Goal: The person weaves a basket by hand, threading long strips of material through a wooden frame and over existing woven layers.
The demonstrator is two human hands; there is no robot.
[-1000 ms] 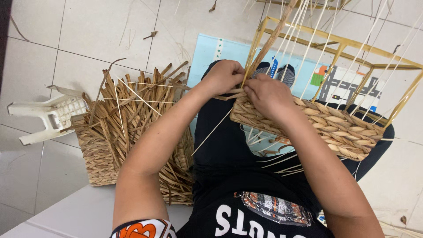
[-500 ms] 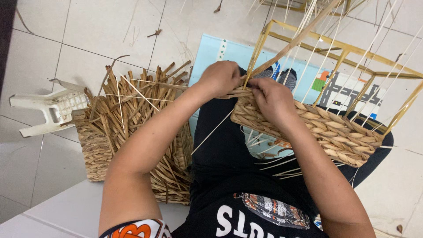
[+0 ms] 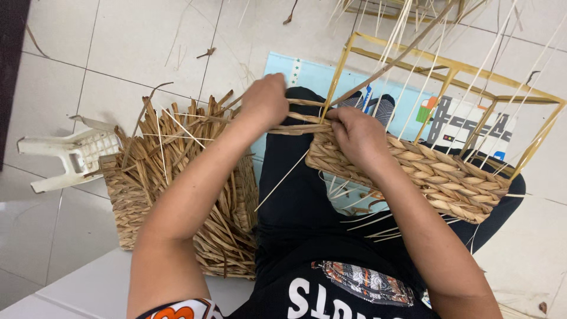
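Nearest the camera, the two forearms run up from the black shirt toward twelve o'clock, meeting over the lap where the half-woven basket (image 3: pixel 413 171) rests across the person's thighs. The right hand (image 3: pixel 357 134) lies on the basket's near-left corner, its fingers curled down and pressed together over the top braided row, so that what they pinch underneath cannot be told. The left hand (image 3: pixel 266 100) sits at about ten o'clock from the right hand, a little apart, fingers closed around the twisted straw strand (image 3: pixel 298 121) that spans the gap between the two hands. That strand's long axis runs roughly from nine to three o'clock, leading from the left hand's grip straight into the corner under the right hand; the right hand is the nearer one to the weave itself. Beyond the fingers, the yellow frame (image 3: pixel 455 65) stands up from the woven rows, with thin pale uprights fanning toward one o'clock. At nine o'clock from the left arm a heap of dry straw (image 3: pixel 177 171) fills another basket, and farther left a white plastic stool (image 3: pixel 71 155) lies tipped over on the tiled floor (image 3: pixel 118 53).
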